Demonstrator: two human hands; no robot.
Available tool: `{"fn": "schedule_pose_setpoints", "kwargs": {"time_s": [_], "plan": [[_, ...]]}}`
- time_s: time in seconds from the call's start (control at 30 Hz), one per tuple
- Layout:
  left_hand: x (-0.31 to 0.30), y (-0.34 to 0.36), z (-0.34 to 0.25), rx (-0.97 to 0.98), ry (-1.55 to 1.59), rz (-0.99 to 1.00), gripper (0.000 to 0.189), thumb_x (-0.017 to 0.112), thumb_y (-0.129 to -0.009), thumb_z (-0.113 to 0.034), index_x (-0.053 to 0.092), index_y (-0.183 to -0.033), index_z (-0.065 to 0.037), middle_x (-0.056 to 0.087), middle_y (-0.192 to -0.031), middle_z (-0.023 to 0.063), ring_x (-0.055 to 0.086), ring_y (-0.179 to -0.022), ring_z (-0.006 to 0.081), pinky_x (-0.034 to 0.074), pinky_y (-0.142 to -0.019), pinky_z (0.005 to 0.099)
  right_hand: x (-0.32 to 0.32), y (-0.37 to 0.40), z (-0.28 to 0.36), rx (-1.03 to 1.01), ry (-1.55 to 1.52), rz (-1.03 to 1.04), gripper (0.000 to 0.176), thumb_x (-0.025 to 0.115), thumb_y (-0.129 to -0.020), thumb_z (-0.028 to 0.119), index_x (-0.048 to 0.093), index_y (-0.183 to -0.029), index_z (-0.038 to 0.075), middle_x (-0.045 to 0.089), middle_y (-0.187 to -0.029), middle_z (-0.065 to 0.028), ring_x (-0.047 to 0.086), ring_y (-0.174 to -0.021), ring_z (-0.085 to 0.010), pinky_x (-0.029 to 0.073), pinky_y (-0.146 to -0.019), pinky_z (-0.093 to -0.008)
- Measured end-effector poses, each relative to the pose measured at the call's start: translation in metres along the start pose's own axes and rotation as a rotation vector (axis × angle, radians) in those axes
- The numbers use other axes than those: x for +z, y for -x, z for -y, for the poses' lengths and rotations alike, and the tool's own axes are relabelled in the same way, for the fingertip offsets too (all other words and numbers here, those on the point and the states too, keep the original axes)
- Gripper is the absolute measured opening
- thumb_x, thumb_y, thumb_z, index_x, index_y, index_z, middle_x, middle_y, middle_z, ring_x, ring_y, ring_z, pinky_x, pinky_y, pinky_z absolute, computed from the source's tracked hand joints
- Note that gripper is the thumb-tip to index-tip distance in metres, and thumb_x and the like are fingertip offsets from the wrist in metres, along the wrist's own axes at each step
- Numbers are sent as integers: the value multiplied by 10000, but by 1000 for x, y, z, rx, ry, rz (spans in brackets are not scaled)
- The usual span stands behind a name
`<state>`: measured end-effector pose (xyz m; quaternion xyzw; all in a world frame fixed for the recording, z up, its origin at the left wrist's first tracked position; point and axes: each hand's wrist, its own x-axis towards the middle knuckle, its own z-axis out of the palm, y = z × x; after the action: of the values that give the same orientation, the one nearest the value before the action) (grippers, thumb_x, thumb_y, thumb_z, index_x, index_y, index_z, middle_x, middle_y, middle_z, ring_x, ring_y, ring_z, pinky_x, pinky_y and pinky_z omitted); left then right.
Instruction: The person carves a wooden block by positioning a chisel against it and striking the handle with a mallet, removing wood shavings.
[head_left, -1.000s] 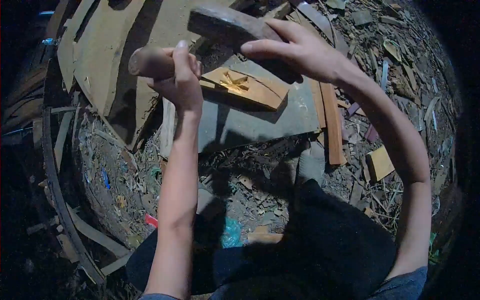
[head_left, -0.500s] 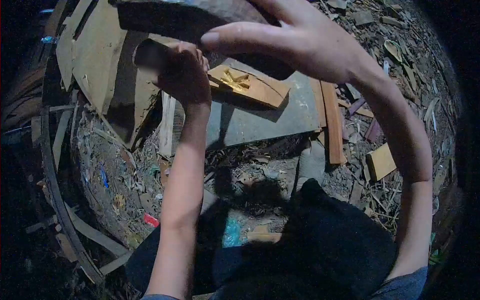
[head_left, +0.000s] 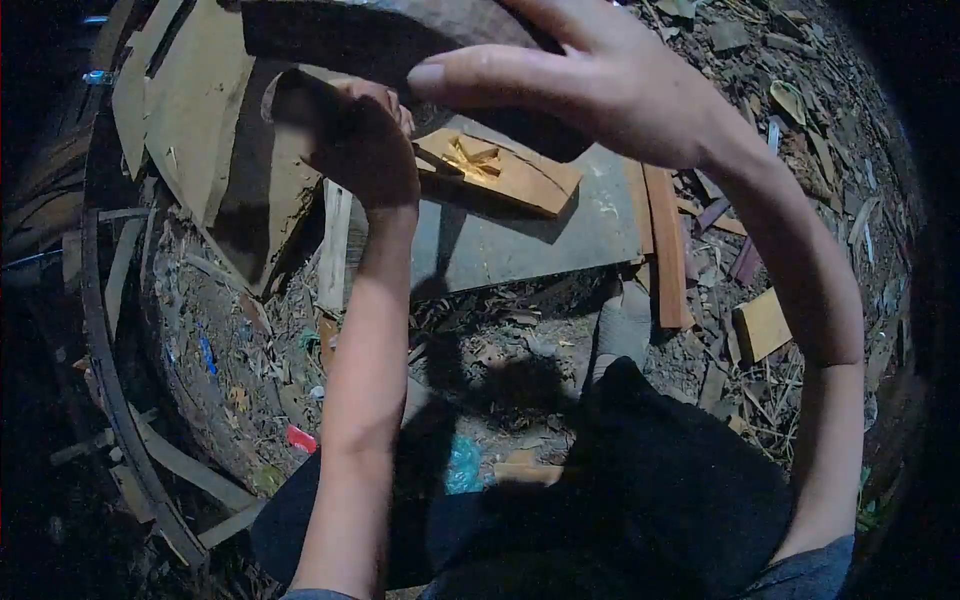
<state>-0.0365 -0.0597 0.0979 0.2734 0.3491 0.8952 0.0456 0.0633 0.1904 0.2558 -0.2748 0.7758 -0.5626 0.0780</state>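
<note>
A long dark wooden block [head_left: 340, 35] fills the top of the head view, close to the camera. My right hand [head_left: 630, 95] grips it from the right, thumb laid along its near side. Below the block's left part is my left hand [head_left: 365, 150], mostly in shadow with its fingers curled closed. What those fingers hold, if anything, is hidden. Just beyond my left wrist, a lighter wooden block [head_left: 530, 185] with a carved notch lies on a grey board [head_left: 510, 240]. Bright yellow chips or freshly cut wood [head_left: 472, 160] show at the notch.
Large tan boards [head_left: 195, 130] lean at the upper left. A reddish wood strip [head_left: 664, 250] runs along the board's right edge. A short wood offcut [head_left: 763, 325] lies among chips on the littered ground. My foot [head_left: 622, 320] is just in front of the board.
The dark block has shifted very slightly to the right with my right hand. My left hand has moved a touch to the left. The notched block looks unmoved.
</note>
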Motion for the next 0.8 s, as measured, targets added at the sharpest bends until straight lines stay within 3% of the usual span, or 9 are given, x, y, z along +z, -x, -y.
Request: {"fn": "schedule_pose_setpoints", "kwargs": {"time_s": [0.23, 0.37, 0.43, 0.53, 0.57, 0.67, 0.7, 0.73, 0.8], "plan": [[43, 3, 1, 103, -716, -478, 330, 423, -933, -395, 562, -964, -97, 509, -756, 35, 441, -593, 164, 370, -517, 309, 8, 1, -6, -50, 28, -42, 629, 560, -917, 503, 503, -1209, -51, 653, -907, -142, 642, -819, -215, 521, -695, -348], [22, 4, 11, 172, -258, -504, 292, 489, -900, -367, 565, -882, -85, 513, -722, 23, 453, -563, 170, 370, -525, 318, -1, -5, 0, -102, -103, 56, 588, 557, -918, 485, 521, -1161, -49, 654, -875, -147, 651, -772, -213, 535, -654, -360], [53, 9, 12, 415, -1542, -420, 265, 564, -848, -342, 553, -812, -79, 523, -694, 22, 495, -588, 191, 385, -561, 347, -18, -20, 3, -260, -243, 210, 545, 564, -911, 441, 531, -1078, -76, 652, -814, -146, 651, -717, -228, 544, -632, -362], [6, 15, 13, 308, -1189, -286, 297, 631, -808, -338, 538, -780, -57, 507, -657, 27, 506, -587, 216, 396, -583, 358, -31, -30, 19, -260, 3, 241, 514, 546, -877, 383, 532, -1072, -93, 662, -795, -176, 667, -741, -263, 549, -666, -372], [-54, 33, 24, 397, -1642, -280, 321, 619, -796, -319, 482, -727, -37, 461, -641, 18, 509, -636, 240, 391, -653, 431, -34, -33, 24, -260, 125, 257, 500, 537, -861, 354, 533, -1069, -101, 667, -785, -191, 675, -752, -280, 552, -683, -377], [-17, 30, 38, 767, -1753, -402, 356, 614, -810, -362, 491, -768, -30, 458, -683, 34, 507, -717, 251, 372, -707, 447, -36, -31, 29, -120, 103, 478, 520, 511, -849, 351, 529, -1065, -122, 657, -720, -206, 680, -757, -298, 551, -719, -420], [3, 42, 22, 455, -1800, -211, 565, 531, -871, -577, 526, -1037, -37, 511, -946, 118, 458, -1001, 300, 297, -894, 477, -31, -26, 32, -120, 113, 472, 520, 511, -849, 351, 529, -1065, -122, 657, -720, -206, 680, -757, -298, 551, -719, -420], [14, 38, 10, 456, -1791, -212, 565, 531, -871, -577, 526, -1037, -37, 511, -946, 118, 458, -1001, 300, 297, -894, 477, -19, -18, 35, -192, 316, 292, 530, 499, -852, 363, 528, -1070, -120, 656, -712, -209, 681, -756, -294, 550, -721, -429], [26, 34, 2, -246, -1804, -173, 755, 444, -859, -730, 475, -1219, -66, 495, -1113, 150, 418, -1082, 323, 289, -944, 446, -13, -13, 39, -253, 517, 113, 541, 487, -854, 374, 527, -1075, -118, 654, -705, -212, 682, -755, -290, 548, -723, -437]]}}
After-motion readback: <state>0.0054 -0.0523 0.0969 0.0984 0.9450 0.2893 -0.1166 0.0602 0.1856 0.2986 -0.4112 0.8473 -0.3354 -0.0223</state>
